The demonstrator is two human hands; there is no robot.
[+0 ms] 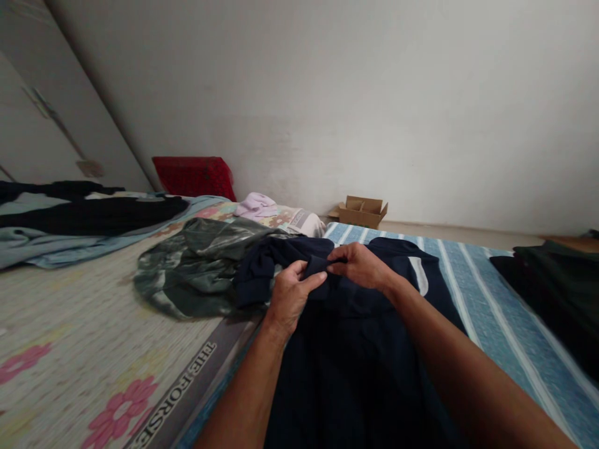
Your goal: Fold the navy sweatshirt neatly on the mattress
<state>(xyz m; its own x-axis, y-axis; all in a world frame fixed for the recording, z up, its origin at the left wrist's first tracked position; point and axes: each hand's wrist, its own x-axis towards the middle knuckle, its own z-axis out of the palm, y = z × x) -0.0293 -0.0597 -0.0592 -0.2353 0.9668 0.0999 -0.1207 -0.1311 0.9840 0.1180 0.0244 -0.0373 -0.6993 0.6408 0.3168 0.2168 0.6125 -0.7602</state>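
A dark navy garment [355, 349] with a white patch lies spread over the bed in front of me. My left hand [291, 293] pinches a fold of its cloth between thumb and fingers. Just to the right, my right hand [358, 265] grips the same fold with its fingertips, close to the left one. A bunched part of navy cloth [257, 268] reaches left onto a crumpled grey-green garment [191, 268]. The garment's exact kind is hard to make out in the dim light.
A flowered sheet [84, 324] covers the left side, a blue striped one [496, 312] the right. Piled clothes [93, 215] lie far left, folded dark clothes [556, 287] at right. A pink cloth [256, 205], a red case-like object [194, 176] and an open cardboard box [361, 212] stand toward the wall.
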